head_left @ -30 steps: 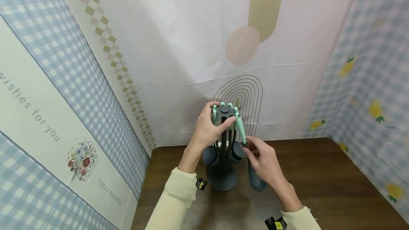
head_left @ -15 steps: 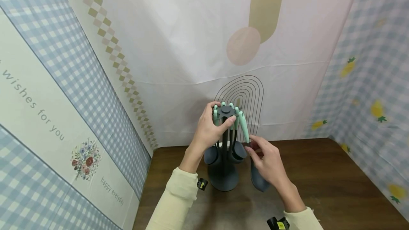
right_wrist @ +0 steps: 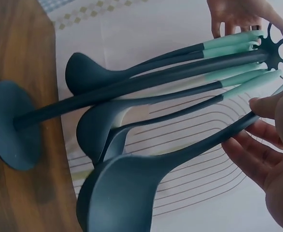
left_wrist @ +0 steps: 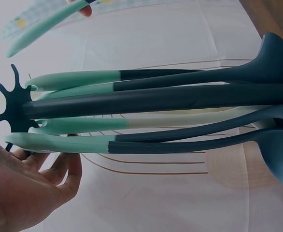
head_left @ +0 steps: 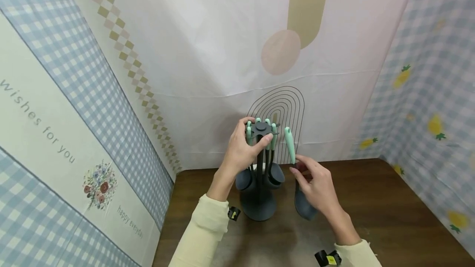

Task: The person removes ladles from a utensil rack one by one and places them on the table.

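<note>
Head view: hands (head_left: 240, 148) (head_left: 316, 183) curled, left gripping a rack (head_left: 258, 209) of hanging utensils (head_left: 276, 174), right pinching a ladle (head_left: 304, 205)

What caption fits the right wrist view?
Right grip holds a loose utensil by its shaft, beside a stand of hanging utensils.

Head cam looked fwd & down from farther off, stand (head_left: 259, 185) at ~5 o'clock, while L wrist cam (head_left: 233, 213) & R wrist cam (head_left: 328, 258) faced it close-up, side-on, sharing its hub (left_wrist: 16, 104) (9 vs 2 o'clock).
</note>
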A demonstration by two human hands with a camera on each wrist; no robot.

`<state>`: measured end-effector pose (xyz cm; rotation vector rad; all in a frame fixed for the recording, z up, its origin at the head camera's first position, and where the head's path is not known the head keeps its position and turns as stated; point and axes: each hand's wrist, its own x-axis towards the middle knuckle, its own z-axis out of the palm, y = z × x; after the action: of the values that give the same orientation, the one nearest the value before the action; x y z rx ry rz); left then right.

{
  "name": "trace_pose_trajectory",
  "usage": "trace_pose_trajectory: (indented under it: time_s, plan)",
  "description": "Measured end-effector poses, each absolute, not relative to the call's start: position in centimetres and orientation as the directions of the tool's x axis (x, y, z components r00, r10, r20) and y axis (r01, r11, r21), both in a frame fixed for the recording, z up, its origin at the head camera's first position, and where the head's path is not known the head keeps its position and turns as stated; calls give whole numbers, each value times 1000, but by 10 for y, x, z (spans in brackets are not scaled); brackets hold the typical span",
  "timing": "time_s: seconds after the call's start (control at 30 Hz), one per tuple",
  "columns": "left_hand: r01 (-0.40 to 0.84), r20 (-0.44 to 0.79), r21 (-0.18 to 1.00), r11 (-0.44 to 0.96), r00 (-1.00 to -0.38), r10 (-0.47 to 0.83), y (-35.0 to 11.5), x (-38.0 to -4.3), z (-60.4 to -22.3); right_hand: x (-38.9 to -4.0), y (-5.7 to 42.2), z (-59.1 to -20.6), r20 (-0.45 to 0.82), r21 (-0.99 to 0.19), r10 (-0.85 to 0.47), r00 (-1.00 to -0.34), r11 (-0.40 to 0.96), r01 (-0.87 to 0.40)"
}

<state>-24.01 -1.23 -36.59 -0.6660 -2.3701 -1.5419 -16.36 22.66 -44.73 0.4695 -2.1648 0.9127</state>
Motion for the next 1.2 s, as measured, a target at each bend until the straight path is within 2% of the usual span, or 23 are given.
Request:
trace_pose_trajectory:
  time_s: [0.53,0.93,1.2]
  plan:
    - [493,425,805,332,-868,259,-4,-239,-366,-169,278,-446,714,-473,19,-700,750,-462]
    - [490,418,808,328,-868,267,-1,-241,-366,-176,320,-473,663,-515,137,-736,797,-316]
    - [472,406,819,326,-878,252,-4,-239,-366,-185,343,-499,601,-520,149,-785,819,-242]
